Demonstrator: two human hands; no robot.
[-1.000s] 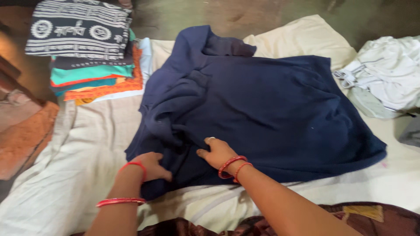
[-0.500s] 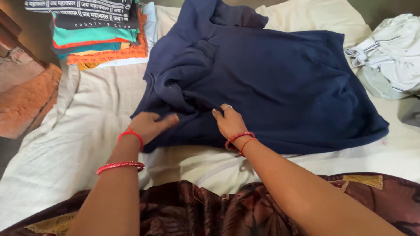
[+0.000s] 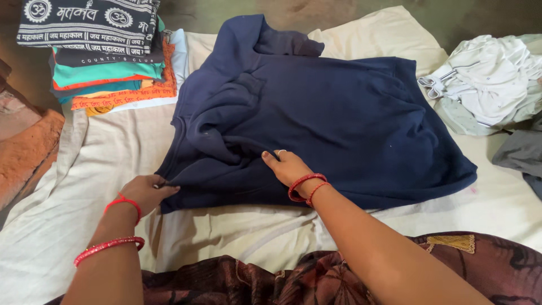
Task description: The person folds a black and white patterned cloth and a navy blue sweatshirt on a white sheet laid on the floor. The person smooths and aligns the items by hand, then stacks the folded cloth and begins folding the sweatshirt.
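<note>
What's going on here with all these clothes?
A person is handling a dark blue sweatshirt spread on a cream sheet. The left hand pinches its near corner; the right hand presses flat on a fold. A stack of folded clothes sits at far left, and a loose pile of pale clothes lies at right.

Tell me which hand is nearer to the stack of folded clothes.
Left. The left hand pinches the navy sweatshirt's near-left corner, below the stack of folded clothes. The right hand rests mid-hem, farther right.
</note>
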